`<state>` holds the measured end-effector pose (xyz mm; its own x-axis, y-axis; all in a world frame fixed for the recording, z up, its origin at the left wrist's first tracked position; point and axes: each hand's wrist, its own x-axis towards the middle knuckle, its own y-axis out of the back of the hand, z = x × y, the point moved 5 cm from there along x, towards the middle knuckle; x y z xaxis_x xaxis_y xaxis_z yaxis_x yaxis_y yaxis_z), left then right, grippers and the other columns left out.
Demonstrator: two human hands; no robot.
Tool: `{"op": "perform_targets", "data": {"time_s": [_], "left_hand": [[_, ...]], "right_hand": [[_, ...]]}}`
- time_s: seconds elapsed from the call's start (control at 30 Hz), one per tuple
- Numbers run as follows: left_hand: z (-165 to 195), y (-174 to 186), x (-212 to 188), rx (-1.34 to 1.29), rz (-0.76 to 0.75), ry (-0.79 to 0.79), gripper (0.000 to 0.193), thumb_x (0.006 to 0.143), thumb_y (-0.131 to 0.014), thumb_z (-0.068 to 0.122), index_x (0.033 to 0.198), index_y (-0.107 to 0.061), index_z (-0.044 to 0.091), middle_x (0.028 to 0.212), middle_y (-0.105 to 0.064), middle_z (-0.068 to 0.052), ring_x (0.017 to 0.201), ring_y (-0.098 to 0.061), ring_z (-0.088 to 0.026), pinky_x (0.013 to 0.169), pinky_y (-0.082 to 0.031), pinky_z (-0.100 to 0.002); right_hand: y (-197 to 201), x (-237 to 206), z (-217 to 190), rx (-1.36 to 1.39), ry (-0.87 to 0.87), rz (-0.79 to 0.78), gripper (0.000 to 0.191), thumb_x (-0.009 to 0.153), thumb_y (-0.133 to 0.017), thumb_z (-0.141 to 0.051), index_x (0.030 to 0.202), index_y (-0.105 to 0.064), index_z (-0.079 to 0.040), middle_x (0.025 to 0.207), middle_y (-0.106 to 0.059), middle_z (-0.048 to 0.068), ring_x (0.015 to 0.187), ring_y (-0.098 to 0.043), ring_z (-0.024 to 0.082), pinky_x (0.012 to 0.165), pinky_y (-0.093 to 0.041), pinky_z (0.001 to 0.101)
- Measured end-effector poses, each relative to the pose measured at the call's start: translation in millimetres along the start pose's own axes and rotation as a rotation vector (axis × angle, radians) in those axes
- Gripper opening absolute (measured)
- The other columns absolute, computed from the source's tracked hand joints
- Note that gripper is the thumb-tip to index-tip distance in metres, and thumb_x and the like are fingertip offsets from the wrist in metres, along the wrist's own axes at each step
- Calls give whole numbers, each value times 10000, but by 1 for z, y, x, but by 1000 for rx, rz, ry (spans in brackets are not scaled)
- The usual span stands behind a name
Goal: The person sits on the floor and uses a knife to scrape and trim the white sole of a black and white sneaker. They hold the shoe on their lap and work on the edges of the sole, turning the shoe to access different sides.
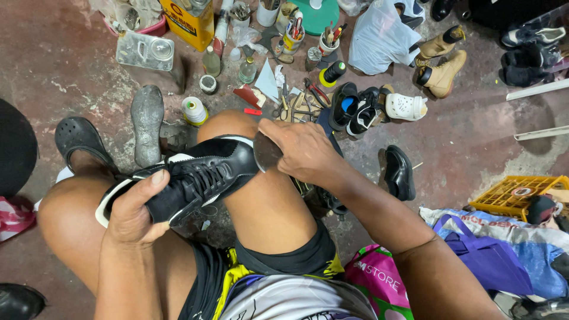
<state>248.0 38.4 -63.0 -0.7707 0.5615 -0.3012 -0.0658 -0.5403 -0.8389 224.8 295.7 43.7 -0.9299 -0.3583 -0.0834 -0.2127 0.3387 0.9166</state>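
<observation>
Shoe: black lace-up sneaker [189, 178] w/ white trim lies across your knees, toe toward your right knee, heel over the left thigh, laces facing up.
L hand: your left hand [133, 213] wraps the heel end from below, fingers curled under, thumb over the white edge; firm grasp on the sneaker.
R hand: your right hand [302, 148] is clenched round a flat grey rounded tool [267, 151], its face pressed to the toe of the sneaker. Can't tell what kind of tool it is.
Legs: bare knees, black shorts; right knee sits just under the toe.
Floor, far edge: yellow can [191, 21], clear plastic box [144, 51], small bottles, cups stuffed w/ pens and tools, white thread spool [194, 110], green lid [317, 15].
Floor, centre: iron shoe last [147, 123] stands just past your left knee; black clog [80, 139] on a foot to its left.
Floor, by right hand: pliers and scissors [296, 106] in a heap, then a cluster of black sandals [355, 109] and a white clog [406, 106].
Floor, right side: single black dress shoe [399, 172] near your right forearm, apart from it; tan boots [441, 65] farther off; dark sneakers at the far right corner.
Floor, near right corner: yellow crate [512, 192], purple bag [483, 255], pink bag [376, 278] beside your hip.
Floor, near left corner: black shoe toe [18, 301] at the frame edge.
</observation>
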Motion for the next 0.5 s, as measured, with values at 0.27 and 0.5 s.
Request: {"op": "perform_targets", "data": {"time_s": [0.27, 0.5], "left_hand": [[-7, -10, -9, 4, 7, -9, 540, 942, -686, 255, 1304, -602, -137, 1224, -695, -262, 1096, -695, -364, 1019, -522, -486], [-5, -24, -10, 28, -73, 29, 550, 935, -684, 256, 1318, -599, -129, 1229, -703, -251, 1112, -692, -343, 1024, -516, -467]], "right_hand": [[13, -26, -16, 86, 141, 71, 364, 766, -763, -232, 1041, -557, -111, 917, -661, 107, 864, -675, 380, 670, -485, 496], [8, -14, 1, 30, 36, 69, 302, 815, -670, -141, 1090, -548, -108, 931, -707, 119, 918, -693, 375, 730, -504, 507]]}}
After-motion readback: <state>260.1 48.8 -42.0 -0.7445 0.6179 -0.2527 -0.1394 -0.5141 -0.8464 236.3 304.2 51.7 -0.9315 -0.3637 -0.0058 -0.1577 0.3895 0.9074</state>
